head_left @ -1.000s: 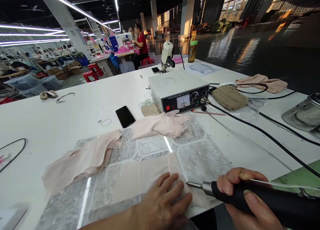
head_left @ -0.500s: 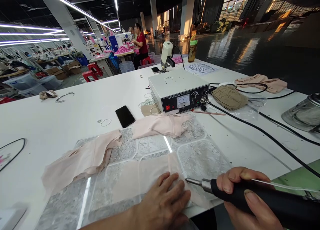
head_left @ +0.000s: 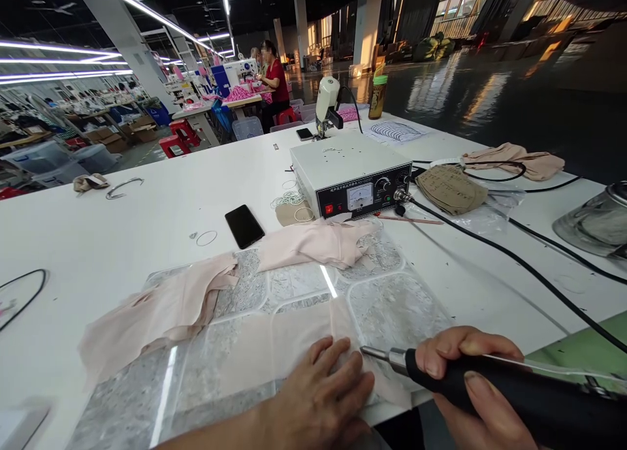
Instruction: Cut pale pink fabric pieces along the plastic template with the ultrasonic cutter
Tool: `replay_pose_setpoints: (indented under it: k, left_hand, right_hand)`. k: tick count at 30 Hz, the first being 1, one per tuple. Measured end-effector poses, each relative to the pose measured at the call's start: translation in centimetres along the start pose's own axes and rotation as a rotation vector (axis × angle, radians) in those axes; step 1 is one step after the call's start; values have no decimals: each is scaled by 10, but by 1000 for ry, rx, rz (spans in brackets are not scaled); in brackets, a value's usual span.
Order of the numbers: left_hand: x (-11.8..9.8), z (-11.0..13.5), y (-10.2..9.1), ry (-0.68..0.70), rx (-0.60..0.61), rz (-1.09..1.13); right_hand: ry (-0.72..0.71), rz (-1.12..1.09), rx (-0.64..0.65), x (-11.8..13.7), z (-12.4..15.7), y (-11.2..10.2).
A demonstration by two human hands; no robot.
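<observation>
The right hand (head_left: 487, 401), at the left's three o'clock, had its grip closed around a black tool (head_left: 543, 398), metal tip beside the left fingers. The left hand (head_left: 326, 391) lay spread, clasping nothing visible, over thin pink cloth (head_left: 298, 332); folded fabric (head_left: 313, 244) sat at its twelve.

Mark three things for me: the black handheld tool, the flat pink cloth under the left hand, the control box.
Black handheld tool (head_left: 543, 392), head view: on its dark handle.
Flat pink cloth (head_left: 292, 340), head view: on its uncovered middle stretch.
Control box (head_left: 350, 166), head view: on its pale top.
</observation>
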State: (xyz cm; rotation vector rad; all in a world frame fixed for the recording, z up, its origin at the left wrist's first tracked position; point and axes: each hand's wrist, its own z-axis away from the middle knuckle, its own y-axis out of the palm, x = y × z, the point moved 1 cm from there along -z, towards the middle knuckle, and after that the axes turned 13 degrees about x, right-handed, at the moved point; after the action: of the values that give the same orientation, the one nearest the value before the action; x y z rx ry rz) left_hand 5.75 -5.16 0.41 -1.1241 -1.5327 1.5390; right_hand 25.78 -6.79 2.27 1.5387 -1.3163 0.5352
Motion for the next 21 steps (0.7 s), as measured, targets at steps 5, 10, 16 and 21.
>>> replay_pose_setpoints:
  k: [5,10,16,21]
  left_hand:
    - [0,0,-2,-2,21,46]
    - [-1,0,-1,-2,50,56]
    - [-2,-2,-3,-12,42,64]
    - [-1,-3,-6,-3,68,66]
  right_hand:
    - [-7,44,29,2,-1,1]
    - [17,37,2,11,0,0]
    - [21,75,15,25,-2,5]
    - [29,93,98,23,2,-2]
